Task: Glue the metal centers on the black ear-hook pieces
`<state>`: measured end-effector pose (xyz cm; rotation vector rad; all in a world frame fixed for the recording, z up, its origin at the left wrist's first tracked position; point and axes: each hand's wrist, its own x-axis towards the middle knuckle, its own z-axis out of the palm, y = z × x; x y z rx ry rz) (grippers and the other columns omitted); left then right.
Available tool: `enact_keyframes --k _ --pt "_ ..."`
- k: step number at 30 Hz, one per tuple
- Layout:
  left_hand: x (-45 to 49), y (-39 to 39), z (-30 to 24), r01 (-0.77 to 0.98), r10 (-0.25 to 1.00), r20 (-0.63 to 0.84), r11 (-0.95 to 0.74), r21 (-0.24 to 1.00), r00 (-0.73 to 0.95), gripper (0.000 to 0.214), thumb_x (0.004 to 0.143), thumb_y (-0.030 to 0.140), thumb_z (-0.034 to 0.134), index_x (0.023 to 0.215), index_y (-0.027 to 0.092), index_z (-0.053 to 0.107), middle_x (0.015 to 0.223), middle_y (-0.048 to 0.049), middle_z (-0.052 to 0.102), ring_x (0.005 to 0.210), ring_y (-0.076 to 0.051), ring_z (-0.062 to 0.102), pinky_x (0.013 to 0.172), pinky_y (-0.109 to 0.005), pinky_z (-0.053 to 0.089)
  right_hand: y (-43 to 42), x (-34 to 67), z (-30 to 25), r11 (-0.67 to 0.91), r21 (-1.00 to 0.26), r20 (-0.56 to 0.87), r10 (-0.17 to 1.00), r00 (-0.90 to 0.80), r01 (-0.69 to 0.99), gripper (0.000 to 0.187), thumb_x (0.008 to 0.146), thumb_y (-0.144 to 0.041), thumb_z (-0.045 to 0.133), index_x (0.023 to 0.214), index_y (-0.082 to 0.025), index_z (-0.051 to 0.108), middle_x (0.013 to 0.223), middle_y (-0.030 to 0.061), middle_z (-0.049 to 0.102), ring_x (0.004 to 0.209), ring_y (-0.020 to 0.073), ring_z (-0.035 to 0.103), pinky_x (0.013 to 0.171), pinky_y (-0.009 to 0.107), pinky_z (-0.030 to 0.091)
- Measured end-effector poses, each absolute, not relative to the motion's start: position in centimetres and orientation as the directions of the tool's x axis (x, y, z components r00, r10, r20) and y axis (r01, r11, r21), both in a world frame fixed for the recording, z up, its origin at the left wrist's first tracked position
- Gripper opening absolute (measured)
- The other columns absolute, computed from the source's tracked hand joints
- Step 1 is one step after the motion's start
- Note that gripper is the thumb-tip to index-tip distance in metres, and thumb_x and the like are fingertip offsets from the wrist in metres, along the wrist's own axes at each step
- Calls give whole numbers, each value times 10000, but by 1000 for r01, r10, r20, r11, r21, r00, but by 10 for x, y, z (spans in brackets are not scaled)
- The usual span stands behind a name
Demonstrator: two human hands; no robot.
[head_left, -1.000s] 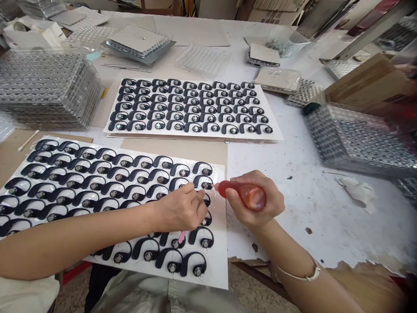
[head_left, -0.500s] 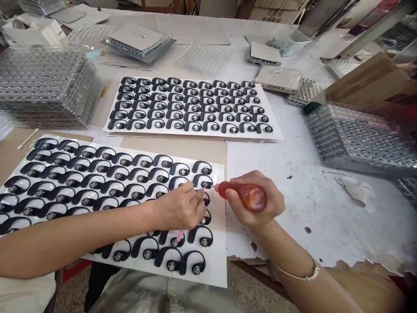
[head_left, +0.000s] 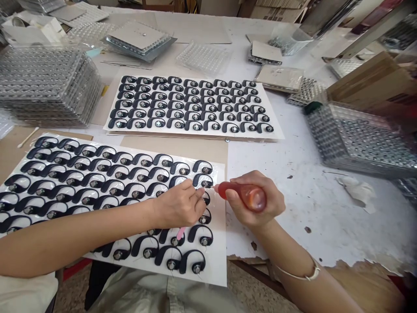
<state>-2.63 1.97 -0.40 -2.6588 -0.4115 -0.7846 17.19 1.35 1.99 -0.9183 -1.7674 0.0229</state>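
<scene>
A red squeeze bottle, gripped in the right hand, is aimed at an ear-hook earpiece beside the left hand, closed on a pink stick; a steady squeeze seems needed.

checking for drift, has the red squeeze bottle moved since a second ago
No: the red squeeze bottle still points at the same black ear hook on the white sheet.
</scene>
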Motion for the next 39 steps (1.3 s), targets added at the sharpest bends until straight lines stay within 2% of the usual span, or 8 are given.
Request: enact_keyframes --k 22,29,35,39 --pt "-36 32 0 344 265 579 -938 -30 771 208 910 54 529 716 130 530 714 -50 661 569 -124 510 659 -313 424 13 172 18 706 -468 790 604 -106 531 214 737 -218 698 905 -191 568 627 -1 605 463 119 544 382 237 440" --pt "-50 21 13 361 327 575 -931 57 750 181 881 32 554 728 127 542 842 -78 708 596 -125 516 668 -316 447 14 171 18 728 -470 798 592 -111 499 215 723 -191 703 898 -180 577 639 7 610 474 119 555 381 229 444" --pt "-75 2 28 400 375 568 -913 86 733 84 862 4 571 887 85 577 910 -140 717 642 -149 563 678 -346 476 14 169 16 736 -468 802 586 -115 489 207 728 -192 700 896 -190 579 638 2 617 473 118 560 378 222 457" --pt "-92 -11 32 451 440 569 -882 132 694 126 854 0 576 960 66 585 959 -167 714 663 -157 576 689 -375 491 13 168 15 735 -471 800 589 -116 488 218 728 -192 704 908 -190 582 652 7 624 482 122 562 382 231 464"
